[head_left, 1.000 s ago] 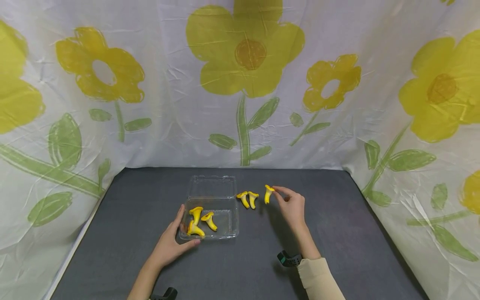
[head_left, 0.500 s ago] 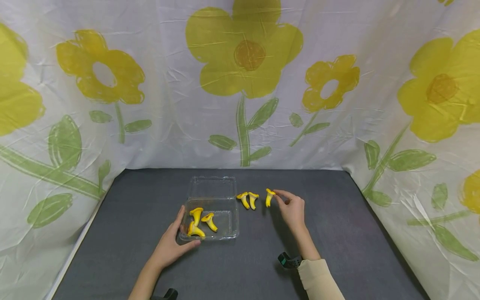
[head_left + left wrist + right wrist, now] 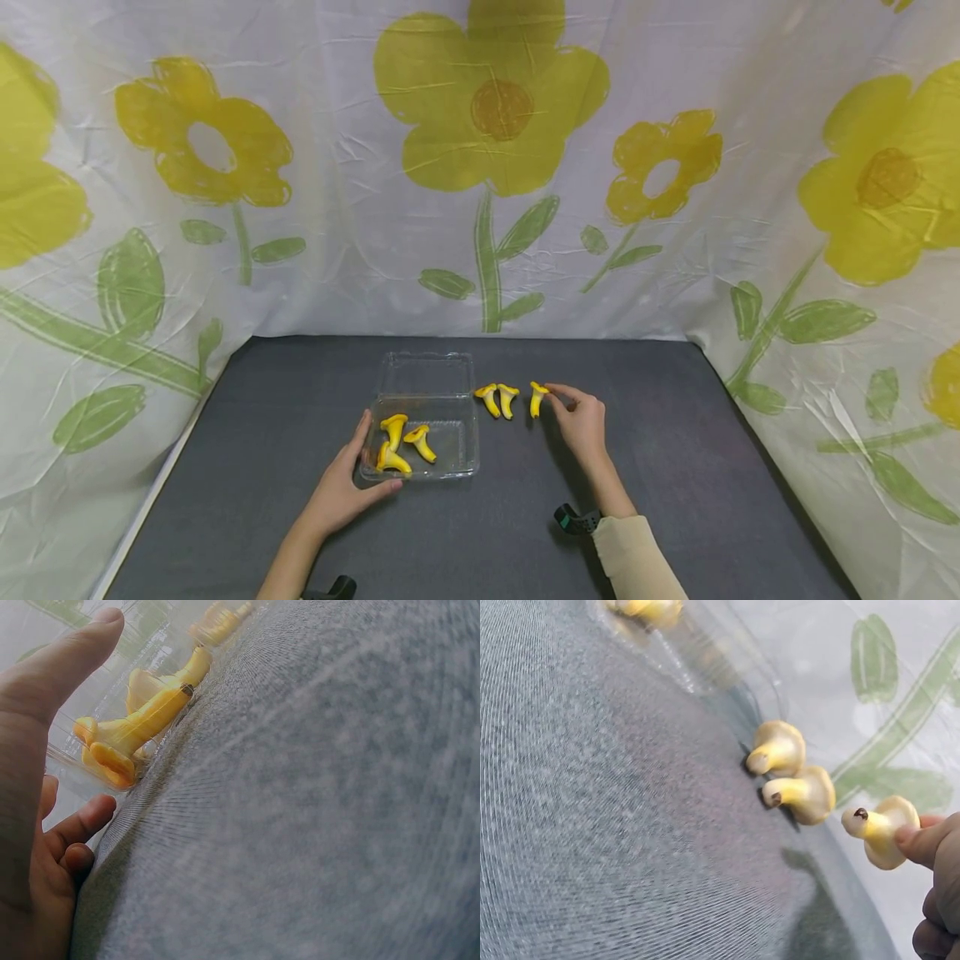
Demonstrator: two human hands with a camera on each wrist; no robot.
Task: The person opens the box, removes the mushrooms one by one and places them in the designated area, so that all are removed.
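I can see the right hand [image 3: 582, 423] pinching a yellow mushroom [image 3: 536, 401] by its cap, just beside two others [image 3: 507, 402] on the dark table [image 3: 675, 467]. Left hand [image 3: 341, 493] isn't gripping, just fingers spread against the clear box [image 3: 457, 455] with three inside.

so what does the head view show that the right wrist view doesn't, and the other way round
Only the head view shows the left hand at a corner of the clear container, the yellow flowers on the backdrop and a cream sleeve.
Only the right wrist view plainly shows a dark spot on the held mushroom's stem end.
Both show the right hand pinching that mushroom, two loose mushrooms, at least part of the container, and the grey cloth.
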